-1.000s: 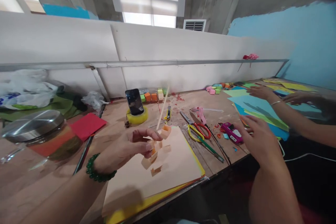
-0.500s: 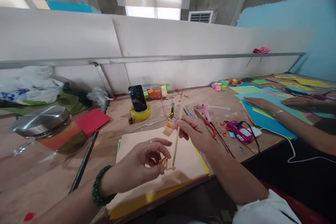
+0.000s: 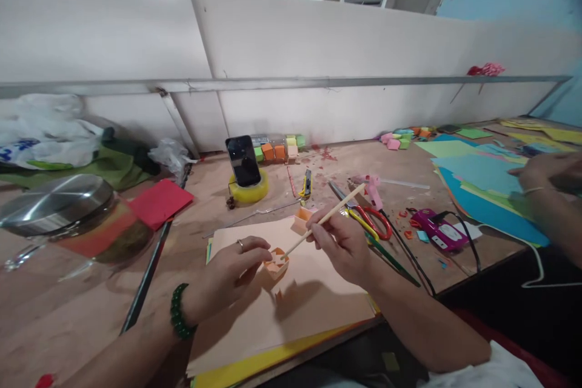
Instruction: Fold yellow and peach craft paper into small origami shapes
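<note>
- The right hand (image 3: 343, 245) held a thin, straight, pale wooden stick (image 3: 334, 212), fingers closed narrowly around it at about its middle.
- The stick's long axis ran aslant, from a raised far-right end down to a near-left tip.
- That tip met a small, open, peach-coloured paper box (image 3: 276, 271); it seemed to reach inside the rim, though the detail was too small to be sure.
- The box sat on a stack of coloured paper with a peach sheet on top (image 3: 318, 327), its open side facing up.
- The left hand (image 3: 231, 273) had its fingertips at the box's left edge; whether they pinched it could not be told, the thumb being mostly hidden.
- A second open peach paper box (image 3: 302, 220) lay just beyond, its right side partly covered by the right hand.
- Right of that hand, red-and-yellow-handled metal scissors (image 3: 385, 229) were partly hidden.
- At the far right, a co-worker's hand (image 3: 543, 171) was blurred, the arm cut off by the edge.
</note>
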A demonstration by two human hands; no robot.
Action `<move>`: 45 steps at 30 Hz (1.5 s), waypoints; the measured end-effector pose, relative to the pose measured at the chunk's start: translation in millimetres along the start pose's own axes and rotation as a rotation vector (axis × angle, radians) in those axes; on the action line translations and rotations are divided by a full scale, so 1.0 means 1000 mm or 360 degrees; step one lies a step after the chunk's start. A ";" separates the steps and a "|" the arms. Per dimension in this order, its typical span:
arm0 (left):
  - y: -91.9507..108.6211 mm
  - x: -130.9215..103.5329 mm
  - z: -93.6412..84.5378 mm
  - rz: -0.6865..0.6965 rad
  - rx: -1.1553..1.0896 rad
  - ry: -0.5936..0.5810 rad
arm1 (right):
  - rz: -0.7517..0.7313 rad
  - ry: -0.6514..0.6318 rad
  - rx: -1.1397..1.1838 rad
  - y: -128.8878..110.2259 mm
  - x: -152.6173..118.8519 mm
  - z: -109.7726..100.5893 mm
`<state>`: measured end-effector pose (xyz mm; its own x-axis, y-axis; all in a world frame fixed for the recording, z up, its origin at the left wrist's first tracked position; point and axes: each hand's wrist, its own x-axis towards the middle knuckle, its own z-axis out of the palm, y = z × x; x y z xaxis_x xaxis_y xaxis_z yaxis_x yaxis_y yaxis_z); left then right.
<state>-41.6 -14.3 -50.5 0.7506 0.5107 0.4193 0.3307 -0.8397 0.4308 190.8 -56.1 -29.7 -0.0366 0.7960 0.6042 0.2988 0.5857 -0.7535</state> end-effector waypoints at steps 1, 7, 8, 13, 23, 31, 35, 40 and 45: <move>-0.003 -0.002 0.002 0.0018 0.0031 -0.0016 | -0.0009 -0.0043 -0.0035 0.002 -0.001 0.002; -0.011 -0.003 0.006 0.0125 0.0076 -0.0049 | -0.0072 -0.0227 -0.0213 0.010 0.000 0.007; -0.012 -0.003 0.006 0.0132 0.0063 -0.0051 | -0.0070 -0.0242 -0.0225 0.010 0.000 0.008; -0.012 -0.002 0.005 0.0123 0.0043 -0.0115 | -0.0075 -0.0322 -0.0242 0.011 -0.001 0.012; 0.001 0.007 0.002 0.0135 0.0064 -0.0222 | -0.0120 -0.0426 -0.0255 0.025 -0.005 0.022; 0.004 0.004 0.005 -0.0246 -0.0143 -0.0291 | -0.0167 -0.0370 -0.0293 0.025 -0.005 0.021; 0.004 0.004 0.008 -0.0290 -0.0160 -0.0258 | -0.0152 -0.0251 -0.0292 0.020 -0.003 0.017; 0.004 0.004 0.011 -0.0284 -0.0162 -0.0283 | -0.0088 -0.0167 -0.0287 0.016 -0.003 0.016; 0.001 0.003 0.014 -0.0230 -0.0183 -0.0275 | -0.0003 -0.0239 -0.0242 0.020 -0.006 0.022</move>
<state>-31.1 -15.6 -59.8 0.7900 0.5767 0.2082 0.3819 -0.7285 0.5688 176.4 -45.5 -54.0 -0.1758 0.8154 0.5515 0.4384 0.5665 -0.6978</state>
